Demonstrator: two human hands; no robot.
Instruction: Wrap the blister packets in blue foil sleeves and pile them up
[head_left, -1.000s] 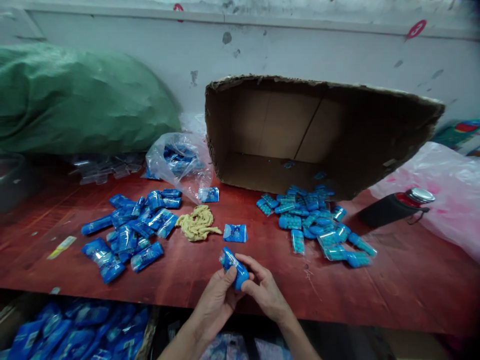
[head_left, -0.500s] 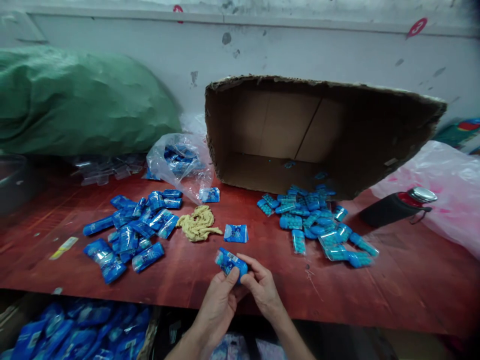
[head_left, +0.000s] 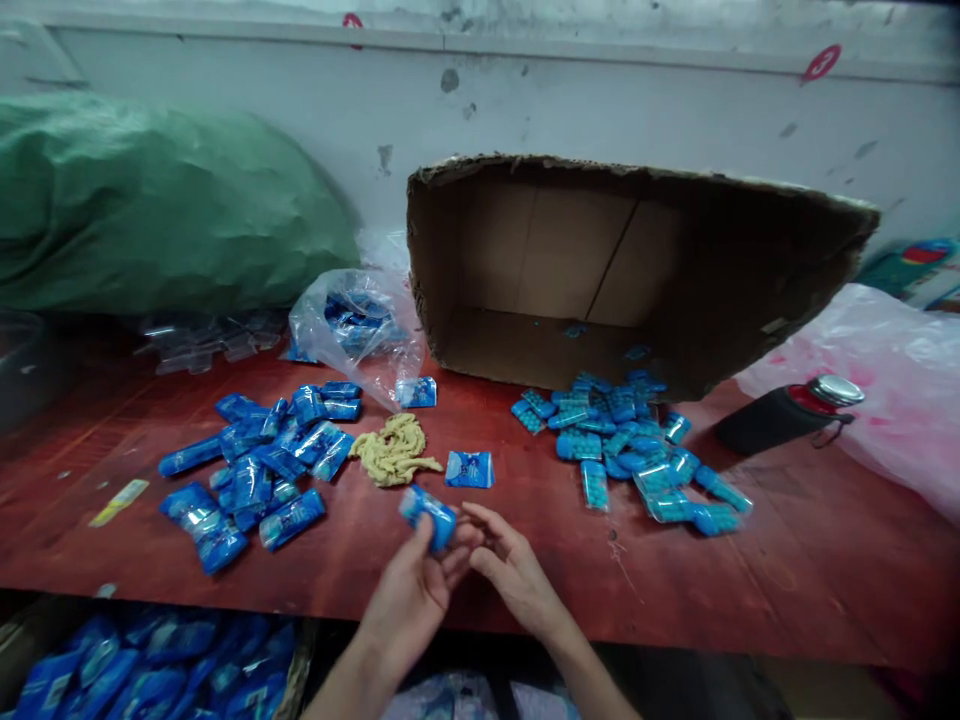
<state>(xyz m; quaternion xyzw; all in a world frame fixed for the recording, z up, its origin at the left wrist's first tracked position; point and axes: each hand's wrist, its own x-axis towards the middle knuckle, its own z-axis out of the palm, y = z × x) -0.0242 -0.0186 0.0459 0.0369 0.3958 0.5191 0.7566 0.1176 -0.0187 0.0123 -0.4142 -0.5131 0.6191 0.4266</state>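
Observation:
My left hand (head_left: 412,580) pinches a small bottle in a blue printed sleeve (head_left: 429,518) between thumb and fingers, above the front of the red table. Close on its right, my right hand (head_left: 517,575) has its fingers loosely curved and apart, with nothing seen in them. A flat blue printed sleeve (head_left: 470,469) lies just beyond the hands, left of a heap of unsleeved clear bottles (head_left: 595,485) with blue pellets inside. Over on the left is a pile of blue-sleeved bottles (head_left: 251,480). A crumpled yellow cloth (head_left: 395,450) sits beside that pile.
A cardboard box (head_left: 525,250) lies on its side at the back, its opening toward me. Left of it are a clear bag of blue sleeves (head_left: 360,315) and a big green sack (head_left: 172,210). A dark flask (head_left: 772,418) leans at right. Blue packs (head_left: 150,660) fill a box below the table edge.
My left hand has moved left with the sleeved bottle. My right hand has let go of the bottle, and its fingers are now apart from it.

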